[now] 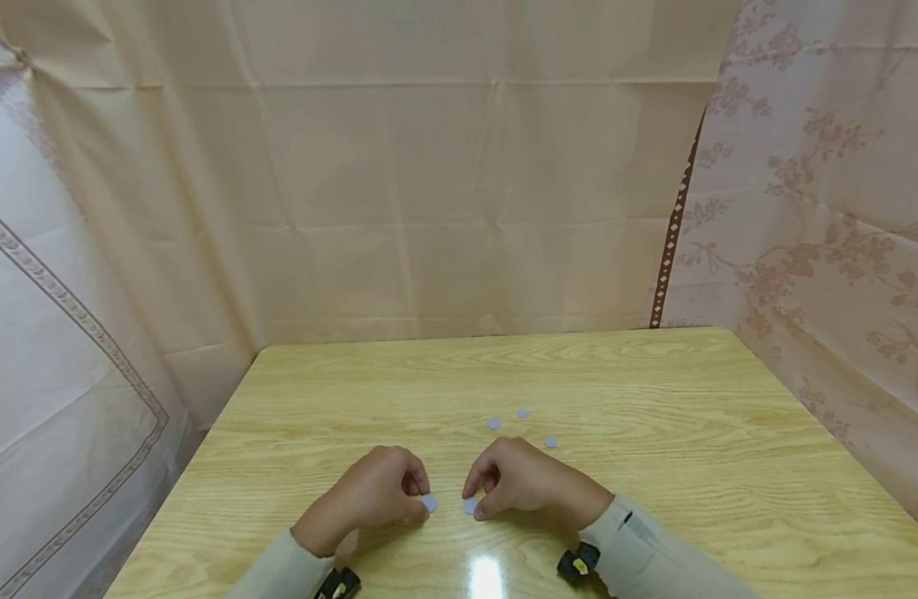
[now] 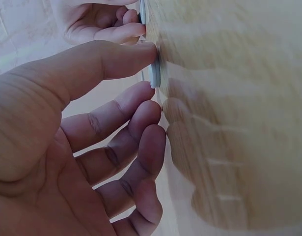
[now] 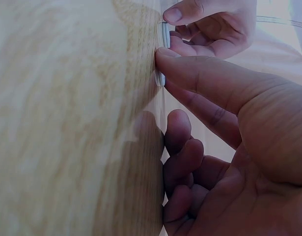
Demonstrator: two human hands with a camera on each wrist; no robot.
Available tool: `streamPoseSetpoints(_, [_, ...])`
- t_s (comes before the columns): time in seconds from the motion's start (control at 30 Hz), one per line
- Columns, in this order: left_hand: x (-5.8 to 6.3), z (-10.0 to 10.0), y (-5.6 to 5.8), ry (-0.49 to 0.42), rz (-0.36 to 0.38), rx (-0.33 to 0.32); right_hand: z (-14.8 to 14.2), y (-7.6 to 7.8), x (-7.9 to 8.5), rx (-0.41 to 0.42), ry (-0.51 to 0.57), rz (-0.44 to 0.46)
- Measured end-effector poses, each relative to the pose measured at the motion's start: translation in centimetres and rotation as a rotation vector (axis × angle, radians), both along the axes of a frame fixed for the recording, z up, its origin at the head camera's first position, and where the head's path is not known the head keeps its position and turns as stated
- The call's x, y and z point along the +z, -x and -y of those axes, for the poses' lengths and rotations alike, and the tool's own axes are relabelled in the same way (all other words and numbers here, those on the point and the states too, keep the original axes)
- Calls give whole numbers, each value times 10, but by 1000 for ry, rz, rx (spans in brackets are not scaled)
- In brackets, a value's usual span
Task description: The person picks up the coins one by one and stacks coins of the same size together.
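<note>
Near the front middle of the table, my left hand (image 1: 379, 489) pinches a small pale grey round disc (image 1: 429, 502) between thumb and forefinger. The disc lies low, its flat side facing the table. To its right, my right hand (image 1: 524, 478) holds a matching disc (image 1: 470, 506) the same way, at its edges. A short gap parts the two discs. In the left wrist view, the left disc (image 2: 155, 76) shows edge-on beside the tabletop, with the other fingers loosely bent. The right wrist view has the right disc (image 3: 161, 79) partly behind the thumb.
Beyond the right hand, three more loose discs lie flat: one on the left (image 1: 493, 423), one farther back (image 1: 523, 413) and one on the right (image 1: 551, 443). The wood-grain table (image 1: 316, 391) ends at a beige curtain (image 1: 459, 208). Floral cloth (image 1: 826, 208) hangs at right.
</note>
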State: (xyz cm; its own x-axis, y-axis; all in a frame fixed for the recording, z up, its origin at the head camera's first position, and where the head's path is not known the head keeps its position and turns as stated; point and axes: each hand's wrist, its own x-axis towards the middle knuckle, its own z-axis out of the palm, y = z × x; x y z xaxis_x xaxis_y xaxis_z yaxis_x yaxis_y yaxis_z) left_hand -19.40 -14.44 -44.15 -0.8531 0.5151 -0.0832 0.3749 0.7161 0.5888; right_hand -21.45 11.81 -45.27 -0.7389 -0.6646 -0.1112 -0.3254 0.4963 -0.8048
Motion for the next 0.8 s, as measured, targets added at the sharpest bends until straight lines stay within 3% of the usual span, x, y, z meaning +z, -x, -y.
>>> streamPoseSetpoints(0.8, [2,-13,-3,-7,-68,-32,0,0,1,10,-11,-23])
